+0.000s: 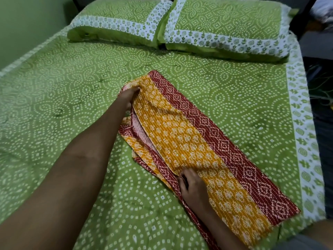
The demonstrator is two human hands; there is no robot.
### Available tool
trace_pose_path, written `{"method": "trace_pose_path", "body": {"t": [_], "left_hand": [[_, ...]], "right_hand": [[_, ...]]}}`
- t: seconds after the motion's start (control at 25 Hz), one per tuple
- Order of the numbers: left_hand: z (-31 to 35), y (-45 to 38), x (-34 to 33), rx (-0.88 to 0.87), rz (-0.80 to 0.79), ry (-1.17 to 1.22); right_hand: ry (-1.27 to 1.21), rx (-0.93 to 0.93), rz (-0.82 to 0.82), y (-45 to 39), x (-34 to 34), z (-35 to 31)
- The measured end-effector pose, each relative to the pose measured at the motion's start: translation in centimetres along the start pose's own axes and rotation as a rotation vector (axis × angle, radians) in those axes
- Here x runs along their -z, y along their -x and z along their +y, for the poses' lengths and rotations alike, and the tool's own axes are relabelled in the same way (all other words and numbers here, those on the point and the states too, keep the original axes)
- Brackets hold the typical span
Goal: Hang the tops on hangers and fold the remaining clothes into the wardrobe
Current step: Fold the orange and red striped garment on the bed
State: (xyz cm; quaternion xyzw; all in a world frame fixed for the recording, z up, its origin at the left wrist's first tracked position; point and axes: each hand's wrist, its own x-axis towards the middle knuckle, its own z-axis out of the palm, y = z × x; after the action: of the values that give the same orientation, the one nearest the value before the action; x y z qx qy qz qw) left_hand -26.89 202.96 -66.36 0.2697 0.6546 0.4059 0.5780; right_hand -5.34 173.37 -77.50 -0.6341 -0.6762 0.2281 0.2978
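A yellow and red printed garment [189, 141] lies folded lengthwise into a long strip on the green bed [63, 109], running from the middle toward the near right. My left hand [128, 98] grips the folded edge at the strip's far end. My right hand [193, 188] pinches the red left edge near the strip's middle, fingers curled on the cloth. Loose red and yellow layers stick out along the left side between my two hands.
Two green pillows [119, 20] [228, 27] with white patterned borders lie at the head of the bed. A green wall runs along the left. The bed's right edge drops to a dark floor with dim objects.
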Motion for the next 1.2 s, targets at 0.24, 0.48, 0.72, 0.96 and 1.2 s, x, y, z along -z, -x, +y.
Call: {"method": "trace_pose_path", "body": {"t": [0.24,0.48,0.72,0.96,1.2], "left_hand": [[2.7,-2.8,-1.3,-0.076,0.077,0.034],[2.8,-2.0,1.3,-0.299,0.285,0.22],[0.7,-2.1,6.8,-0.077,0.333,0.031],[-1.8,-2.6,8.2,-0.059,0.238,0.241],[-1.3,-1.7,7.7,-0.023,-0.019,-0.024]], "right_hand": [[-0.009,0.017,0.061,0.1,-0.4,0.5],[-0.006,0.07,0.062,-0.2,-0.2,0.6],[0.006,0.185,0.13,-0.4,0.9,-0.3],[0.061,0.109,0.04,-0.2,0.1,-0.2],[0.039,0.107,0.048,-0.3,0.5,-0.7]]}}
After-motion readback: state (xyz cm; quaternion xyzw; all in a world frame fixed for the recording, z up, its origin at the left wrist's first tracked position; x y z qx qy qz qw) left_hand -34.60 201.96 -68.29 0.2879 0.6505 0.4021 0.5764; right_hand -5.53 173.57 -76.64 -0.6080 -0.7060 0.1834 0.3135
